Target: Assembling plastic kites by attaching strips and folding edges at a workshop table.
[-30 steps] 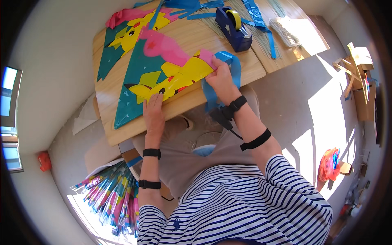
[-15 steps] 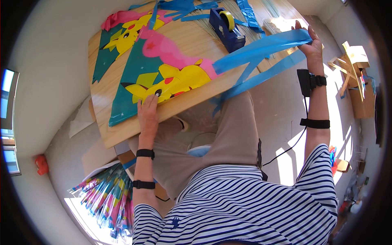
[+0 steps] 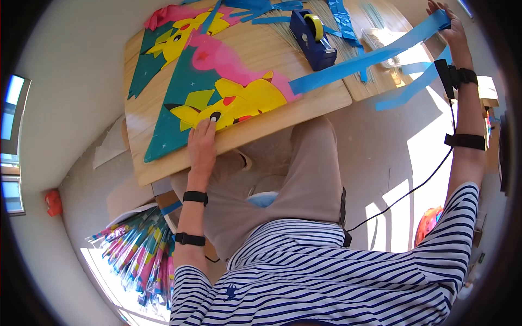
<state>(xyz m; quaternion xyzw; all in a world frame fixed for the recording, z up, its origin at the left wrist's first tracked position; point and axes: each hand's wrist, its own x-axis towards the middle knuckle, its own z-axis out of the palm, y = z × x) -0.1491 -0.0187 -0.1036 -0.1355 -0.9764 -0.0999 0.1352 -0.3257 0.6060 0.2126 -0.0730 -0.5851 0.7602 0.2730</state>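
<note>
A kite (image 3: pixel 239 106) with a yellow cartoon creature on green and pink lies flat along the table's near edge. My left hand (image 3: pixel 202 142) presses its fingertips flat on the kite's near edge, beside the creature's eye. From the kite's right corner a long blue ribbon (image 3: pixel 370 58) stretches taut up to the right. My right hand (image 3: pixel 454 31) is raised beyond the table's right edge, gripping that ribbon. Loose lengths of the ribbon dangle below it. Some of the right fingers stick out, and its thumb side is partly hidden.
A second kite (image 3: pixel 175 43) lies farther left on the wooden table (image 3: pixel 326 98). Behind the near kite stands a dark blue tape dispenser (image 3: pixel 312 43), with thin rods and blue strips around it. A clear tray (image 3: pixel 380 46) sits at right. Bundled colourful kites (image 3: pixel 138 250) rest at lower left.
My right hand has moved up and right, drawing the blue ribbon straighter; its loose part has swung right, off the table's near edge. My left hand stays on the kite.
</note>
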